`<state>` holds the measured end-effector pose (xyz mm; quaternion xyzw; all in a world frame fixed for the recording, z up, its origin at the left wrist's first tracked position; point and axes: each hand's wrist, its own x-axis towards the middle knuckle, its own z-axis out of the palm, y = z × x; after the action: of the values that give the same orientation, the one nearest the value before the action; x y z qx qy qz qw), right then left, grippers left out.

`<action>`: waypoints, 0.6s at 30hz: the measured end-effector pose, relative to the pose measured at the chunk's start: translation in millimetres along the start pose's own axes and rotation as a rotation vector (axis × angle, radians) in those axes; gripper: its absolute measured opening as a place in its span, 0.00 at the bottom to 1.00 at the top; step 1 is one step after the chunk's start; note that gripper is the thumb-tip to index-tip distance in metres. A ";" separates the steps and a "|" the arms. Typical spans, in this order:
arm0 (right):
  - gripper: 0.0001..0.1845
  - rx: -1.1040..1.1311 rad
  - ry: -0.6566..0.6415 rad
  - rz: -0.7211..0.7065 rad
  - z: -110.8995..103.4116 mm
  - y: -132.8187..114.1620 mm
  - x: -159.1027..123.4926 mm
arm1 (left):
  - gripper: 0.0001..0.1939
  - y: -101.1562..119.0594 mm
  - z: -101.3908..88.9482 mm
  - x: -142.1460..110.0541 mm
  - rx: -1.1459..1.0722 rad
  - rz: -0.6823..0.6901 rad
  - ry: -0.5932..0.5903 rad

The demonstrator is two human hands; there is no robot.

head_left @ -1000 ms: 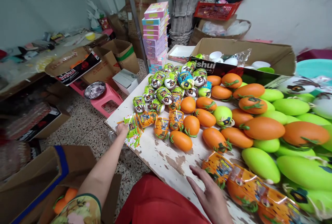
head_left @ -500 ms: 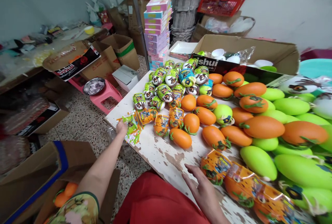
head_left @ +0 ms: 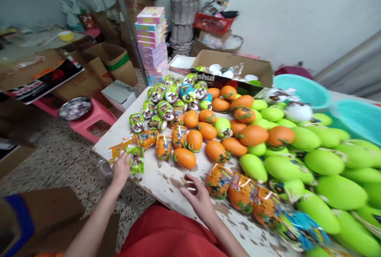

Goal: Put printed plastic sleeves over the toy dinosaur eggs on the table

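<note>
My left hand (head_left: 121, 168) is at the table's left corner, fingers closed on a green printed plastic wrapper (head_left: 137, 160). Beside and partly under it lie flat orange printed wrappers (head_left: 120, 148). My right hand (head_left: 197, 195) hovers over or rests on the table's front edge, which I cannot tell; its fingers are apart and hold nothing. Just right of it is a row of orange eggs in printed orange wrappers (head_left: 242, 191). A bare orange egg (head_left: 184, 158) with green strands lies between the hands, farther back. Behind the left hand sit several wrapped white-and-green eggs (head_left: 165, 110).
Bare green eggs (head_left: 315, 161) crowd the table's right side. An open cardboard box (head_left: 238, 60) and turquoise basins (head_left: 303, 88) stand at the back. A stack of pink boxes (head_left: 151, 42) rises behind. A pink stool (head_left: 92, 120) with a metal bowl (head_left: 75, 108) is left of the table.
The view has turned right, bringing more green eggs and the basins into sight. My left hand has brought the green wrapper up off the flat pile. My right hand remains open beside the wrapped orange eggs.
</note>
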<state>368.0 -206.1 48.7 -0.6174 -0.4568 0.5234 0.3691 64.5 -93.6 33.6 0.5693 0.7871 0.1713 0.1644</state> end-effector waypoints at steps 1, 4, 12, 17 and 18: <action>0.32 0.082 0.009 0.033 6.1 -7.0 3.4 | 0.12 17.4 4.8 -16.1 -0.042 0.105 -0.041; 0.29 0.241 -0.023 0.054 21.2 -21.6 15.2 | 0.15 70.9 23.0 -59.5 -0.181 0.444 -0.191; 0.17 0.278 0.221 0.071 -7.8 -7.2 29.5 | 0.15 138.9 44.0 -62.6 -0.530 0.215 -0.573; 0.15 0.210 0.383 0.058 -44.6 1.2 25.1 | 0.20 154.6 50.9 -60.1 -0.887 0.113 -0.698; 0.15 0.191 0.407 0.045 -50.4 1.2 23.8 | 0.20 160.4 51.5 -63.7 -0.919 0.105 -0.746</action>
<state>418.6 -182.8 49.3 -0.6827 -0.3074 0.4369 0.4986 241.5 -103.0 65.2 0.4995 0.4922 0.2909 0.6509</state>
